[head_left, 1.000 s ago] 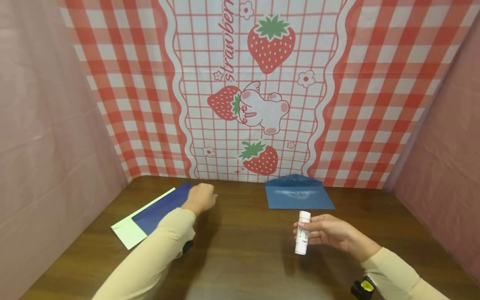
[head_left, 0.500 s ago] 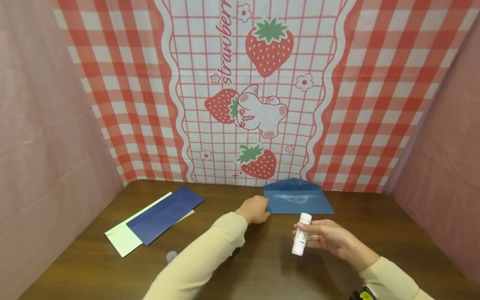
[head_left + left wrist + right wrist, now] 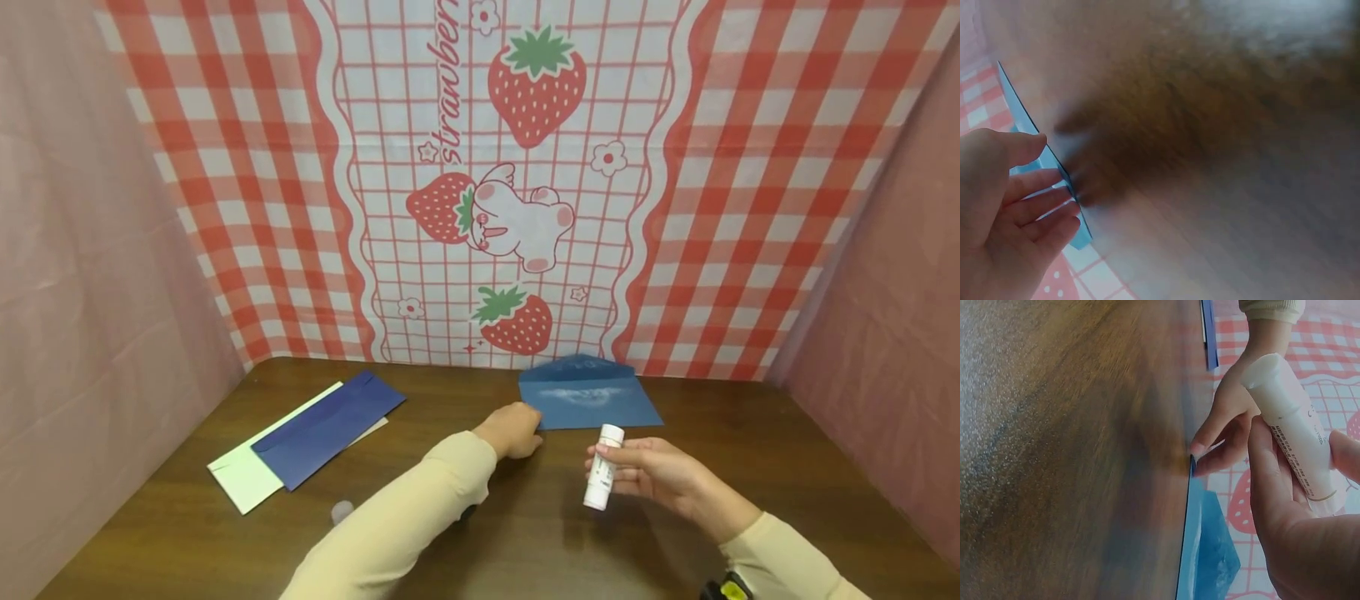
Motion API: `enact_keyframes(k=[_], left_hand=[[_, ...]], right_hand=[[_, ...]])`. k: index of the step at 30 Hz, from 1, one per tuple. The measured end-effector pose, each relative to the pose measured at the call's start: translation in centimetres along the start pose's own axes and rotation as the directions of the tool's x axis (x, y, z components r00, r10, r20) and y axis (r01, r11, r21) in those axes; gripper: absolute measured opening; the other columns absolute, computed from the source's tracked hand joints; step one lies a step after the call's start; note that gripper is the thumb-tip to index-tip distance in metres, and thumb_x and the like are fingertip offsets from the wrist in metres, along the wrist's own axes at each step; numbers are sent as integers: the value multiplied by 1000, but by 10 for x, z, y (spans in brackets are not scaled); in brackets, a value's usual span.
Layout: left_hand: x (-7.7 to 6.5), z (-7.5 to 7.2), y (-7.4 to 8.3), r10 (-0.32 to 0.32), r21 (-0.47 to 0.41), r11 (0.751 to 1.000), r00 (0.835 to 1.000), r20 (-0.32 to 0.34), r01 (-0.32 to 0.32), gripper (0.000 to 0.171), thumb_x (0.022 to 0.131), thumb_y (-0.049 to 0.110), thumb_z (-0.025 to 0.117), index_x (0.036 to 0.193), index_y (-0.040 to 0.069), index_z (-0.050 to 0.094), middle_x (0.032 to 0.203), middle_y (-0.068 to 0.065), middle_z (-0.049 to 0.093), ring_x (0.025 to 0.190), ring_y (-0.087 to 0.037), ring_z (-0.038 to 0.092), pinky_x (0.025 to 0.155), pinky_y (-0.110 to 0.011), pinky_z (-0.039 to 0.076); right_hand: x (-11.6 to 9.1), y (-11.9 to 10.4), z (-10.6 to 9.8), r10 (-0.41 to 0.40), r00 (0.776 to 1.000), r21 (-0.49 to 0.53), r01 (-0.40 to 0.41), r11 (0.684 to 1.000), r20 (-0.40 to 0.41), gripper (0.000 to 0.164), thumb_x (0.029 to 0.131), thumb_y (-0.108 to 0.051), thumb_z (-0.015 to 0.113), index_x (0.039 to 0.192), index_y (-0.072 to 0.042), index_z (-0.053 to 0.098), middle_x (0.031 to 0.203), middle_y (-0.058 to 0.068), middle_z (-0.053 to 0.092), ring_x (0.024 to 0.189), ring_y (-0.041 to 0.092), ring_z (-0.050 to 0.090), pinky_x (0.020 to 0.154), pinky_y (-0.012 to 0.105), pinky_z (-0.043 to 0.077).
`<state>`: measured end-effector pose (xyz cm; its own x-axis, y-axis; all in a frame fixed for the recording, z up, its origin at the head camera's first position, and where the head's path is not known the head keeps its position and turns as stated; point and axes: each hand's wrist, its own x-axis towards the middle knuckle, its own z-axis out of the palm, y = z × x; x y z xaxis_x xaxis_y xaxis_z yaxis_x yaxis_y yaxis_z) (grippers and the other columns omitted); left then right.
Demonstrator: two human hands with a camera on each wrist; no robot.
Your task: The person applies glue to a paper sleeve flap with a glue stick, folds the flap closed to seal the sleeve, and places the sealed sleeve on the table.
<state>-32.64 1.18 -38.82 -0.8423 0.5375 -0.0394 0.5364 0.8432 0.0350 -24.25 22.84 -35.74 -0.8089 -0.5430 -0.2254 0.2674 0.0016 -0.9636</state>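
My left hand (image 3: 512,430) pinches the near left corner of the blue envelope (image 3: 600,410); in the right wrist view, that corner (image 3: 1193,464) shows between thumb and finger. The envelope lies with its flap (image 3: 581,367) raised toward the back, a whitish smear across its front. In the left wrist view, the fingers (image 3: 1047,206) lie along the envelope's edge. My right hand (image 3: 660,471) holds a white glue stick (image 3: 602,468) above the table, tilted slightly, between thumb and fingers. Printed text runs along its barrel (image 3: 1297,437).
At the left of the brown table (image 3: 480,550), a dark blue envelope (image 3: 330,433) overlaps a pale green one (image 3: 247,479); a beige corner (image 3: 369,432) peeks out. A small pale round thing (image 3: 342,511) lies near my left sleeve. A strawberry-print cloth (image 3: 525,167) hangs behind.
My left hand has come right from the dark blue envelope to the blue one's corner. That envelope has slid slightly left. The right hand still holds the glue stick in nearly the same place.
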Motion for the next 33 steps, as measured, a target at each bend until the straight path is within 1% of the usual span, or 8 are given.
enact_keyframes(k=[3,6,14,17,20,24,28,33], left_hand=[[-5,-3,0,3,21,1000,1000,-2,-3,20,93,28,60,100,10,66,107,-6,70,105,-18,65,86,-29,55],[-13,-4,0,13,34,999,1000,-3,-13,20,93,27,60,96,9,66,105,-7,69,102,-17,65,85,-27,55],[-44,-7,0,50,106,993,998,-26,-47,20,93,26,61,94,8,68,99,-7,71,99,-18,67,87,-26,55],[-57,-6,0,41,96,995,999,-33,-38,18,93,25,60,94,9,68,97,-6,71,96,-17,67,83,-25,55],[-72,-4,1,42,71,997,997,-68,-37,17,92,24,63,86,9,67,89,-6,70,86,-17,68,74,-25,56],[-90,-1,2,40,38,999,994,-103,-37,20,88,24,66,76,9,64,80,-6,69,77,-17,67,67,-26,55],[-104,1,0,36,43,999,993,-115,-31,24,86,26,68,69,9,64,74,-4,69,71,-15,66,64,-26,54],[-122,2,-4,17,46,999,989,-148,-11,26,83,29,71,67,9,64,71,-4,68,65,-14,64,58,-28,53]], right_hand=[[0,-3,0,-1,1000,3,1,1000,8,15,97,-21,55,100,-14,68,97,-5,74,93,8,70,83,26,57],[-1,-4,0,-11,1000,0,11,1000,14,16,97,-21,55,102,-12,67,98,-4,74,93,8,70,83,26,57],[-1,-8,1,-18,999,-3,18,1000,37,20,98,-22,54,106,-7,66,98,-4,74,95,10,70,86,28,57],[-2,-8,1,-17,999,-8,17,1000,36,23,98,-22,54,108,-5,65,98,-4,74,96,11,70,87,28,57],[-3,-5,2,-7,1000,-21,8,1000,25,24,98,-23,54,110,-5,65,99,-3,74,97,11,70,87,29,57],[-5,2,3,6,1000,-26,-5,1000,19,24,99,-23,53,110,-6,65,99,-3,73,96,11,69,87,30,57],[-6,5,6,-2,999,-10,3,1000,39,23,99,-23,52,110,-7,65,101,-4,73,96,9,69,88,29,57],[-7,6,12,-8,997,29,6,1000,82,23,99,-24,51,111,-9,66,104,-4,73,98,9,68,90,30,56]])
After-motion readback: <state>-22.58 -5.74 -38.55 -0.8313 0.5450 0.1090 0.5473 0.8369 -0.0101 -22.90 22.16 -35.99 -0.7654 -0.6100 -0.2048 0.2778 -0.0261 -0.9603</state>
